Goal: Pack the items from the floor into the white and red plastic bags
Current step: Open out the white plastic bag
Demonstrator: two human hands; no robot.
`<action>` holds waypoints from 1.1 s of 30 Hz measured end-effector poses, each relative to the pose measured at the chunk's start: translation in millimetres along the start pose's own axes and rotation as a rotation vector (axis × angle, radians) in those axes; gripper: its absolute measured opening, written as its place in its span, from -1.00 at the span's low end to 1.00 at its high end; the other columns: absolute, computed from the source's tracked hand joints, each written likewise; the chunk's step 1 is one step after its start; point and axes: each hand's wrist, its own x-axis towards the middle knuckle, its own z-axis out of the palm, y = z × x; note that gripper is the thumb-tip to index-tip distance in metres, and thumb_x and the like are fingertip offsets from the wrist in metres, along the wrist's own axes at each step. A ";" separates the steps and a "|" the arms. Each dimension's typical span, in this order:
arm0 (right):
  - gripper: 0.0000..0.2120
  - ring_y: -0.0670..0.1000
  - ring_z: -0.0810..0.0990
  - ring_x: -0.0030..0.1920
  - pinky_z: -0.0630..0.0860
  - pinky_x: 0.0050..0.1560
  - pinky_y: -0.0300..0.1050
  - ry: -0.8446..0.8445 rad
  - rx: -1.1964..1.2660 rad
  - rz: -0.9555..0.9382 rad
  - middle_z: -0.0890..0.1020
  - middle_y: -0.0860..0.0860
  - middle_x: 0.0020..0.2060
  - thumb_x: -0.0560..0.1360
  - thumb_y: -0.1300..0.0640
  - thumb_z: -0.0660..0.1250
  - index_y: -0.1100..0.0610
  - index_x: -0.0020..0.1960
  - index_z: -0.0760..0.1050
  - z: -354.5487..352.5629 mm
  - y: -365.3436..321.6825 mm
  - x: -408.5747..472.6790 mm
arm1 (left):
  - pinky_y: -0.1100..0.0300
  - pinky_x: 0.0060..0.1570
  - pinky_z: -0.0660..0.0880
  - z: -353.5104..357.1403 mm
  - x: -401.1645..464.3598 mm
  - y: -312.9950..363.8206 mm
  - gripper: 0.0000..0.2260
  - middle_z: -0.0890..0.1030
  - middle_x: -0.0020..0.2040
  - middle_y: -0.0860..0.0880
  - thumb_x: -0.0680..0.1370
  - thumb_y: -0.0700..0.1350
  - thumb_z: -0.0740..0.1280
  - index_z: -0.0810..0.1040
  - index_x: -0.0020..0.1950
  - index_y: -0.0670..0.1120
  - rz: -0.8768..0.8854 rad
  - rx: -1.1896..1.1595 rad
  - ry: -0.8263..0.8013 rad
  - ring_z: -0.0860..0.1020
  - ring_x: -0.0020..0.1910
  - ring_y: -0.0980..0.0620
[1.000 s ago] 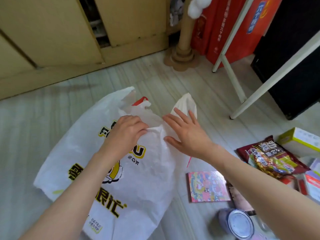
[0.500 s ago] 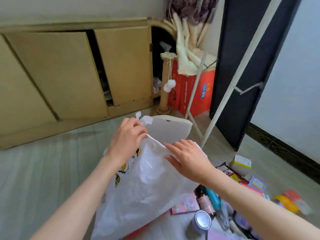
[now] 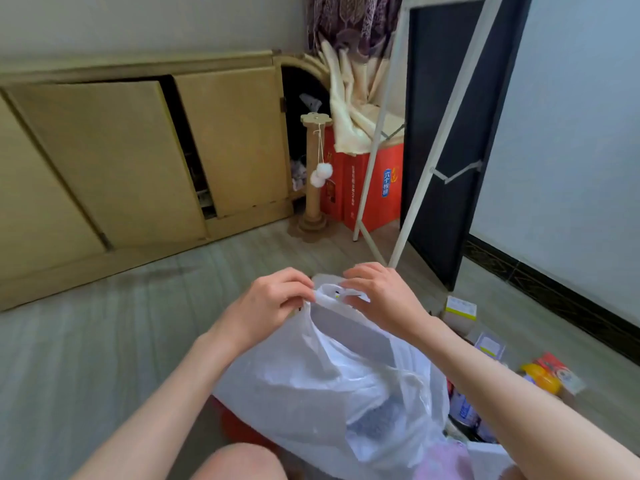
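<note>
Grey plank floor, beige cabinets behind. White plastic bag held upright above floor, mouth upward, long axis roughly vertical; rim pinched by left hand and right hand. Possibly red bag beneath.

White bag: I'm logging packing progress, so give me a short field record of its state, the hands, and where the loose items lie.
white bag: lifted upright, mouth being pulled apart
left hand: fingers pinch the bag's left rim
right hand: fingers pinch the bag's right rim
red bag: on the floor, partly under the white bag
loose items: on the floor to the right, not yet packed
</note>
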 end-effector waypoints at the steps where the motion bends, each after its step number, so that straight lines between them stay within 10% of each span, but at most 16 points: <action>1: -0.80 0.15 0.57 0.07 0.54 -0.01 0.09 -0.025 0.033 0.039 0.65 0.02 0.01 0.41 0.07 0.40 0.07 0.01 0.63 0.4 -1.4 1.5 | 0.45 -0.03 0.41 -1.9 -3.2 -0.3 -0.85 0.61 -0.07 -0.02 0.40 -0.31 0.35 0.64 -0.11 -0.13 -0.004 -0.002 -0.004 0.51 -0.08 0.26; 11: -0.80 -0.02 0.38 -0.30 0.37 -0.25 -0.18 -0.263 0.784 0.558 0.42 0.03 -0.36 0.56 0.18 0.17 0.28 -0.13 0.47 -9.6 -16.2 -2.8 | 0.30 -0.05 0.48 -15.8 -23.0 -2.8 -0.83 0.62 -0.08 0.08 0.45 -0.24 0.30 0.65 -0.08 -0.05 -0.104 0.029 -0.009 0.54 -0.08 0.24; 15: -0.70 -0.09 0.15 -0.44 0.10 -0.43 -0.22 -0.212 0.775 0.598 0.20 -0.07 -0.46 0.55 0.15 0.14 0.06 -0.34 0.18 -15.7 -27.0 0.8 | 0.34 0.08 0.38 -15.0 -25.9 3.7 -0.62 0.62 0.05 0.04 0.45 -0.44 0.17 0.64 0.04 -0.10 -0.280 0.062 -0.097 0.53 0.06 0.14; 22: -0.65 -0.07 0.13 -0.41 0.08 -0.44 -0.24 -0.027 0.663 0.586 0.18 -0.04 -0.44 0.55 0.16 0.12 0.07 -0.36 0.09 -18.7 -39.1 9.1 | 0.32 -0.28 0.33 5.8 -4.9 26.8 -0.82 0.53 -0.26 0.07 0.39 0.02 0.44 0.57 -0.08 0.00 -0.747 -0.110 -0.016 0.48 -0.21 0.12; 28: -0.58 -0.12 0.24 -0.52 0.18 -0.53 -0.33 0.138 0.727 0.681 0.30 -0.07 -0.54 0.50 0.11 0.26 0.09 -0.50 0.25 -25.0 -34.1 10.0 | 0.36 -0.30 0.39 0.7 13.7 33.0 -0.90 0.58 -0.22 -0.07 0.45 -0.31 0.36 0.59 -0.17 -0.12 -0.847 -0.567 0.046 0.50 -0.22 0.02; 33: -0.89 -0.14 0.43 -0.29 0.34 -0.26 -0.24 0.266 0.650 0.655 0.46 -0.10 -0.31 0.54 0.03 0.24 0.07 -0.06 0.45 -31.7 -26.3 4.7 | 0.26 -0.42 0.24 -1.9 18.5 26.4 -0.83 0.58 -0.30 -0.07 0.50 -0.33 0.29 0.64 -0.15 -0.12 -0.982 -0.785 0.161 0.32 -0.35 -0.02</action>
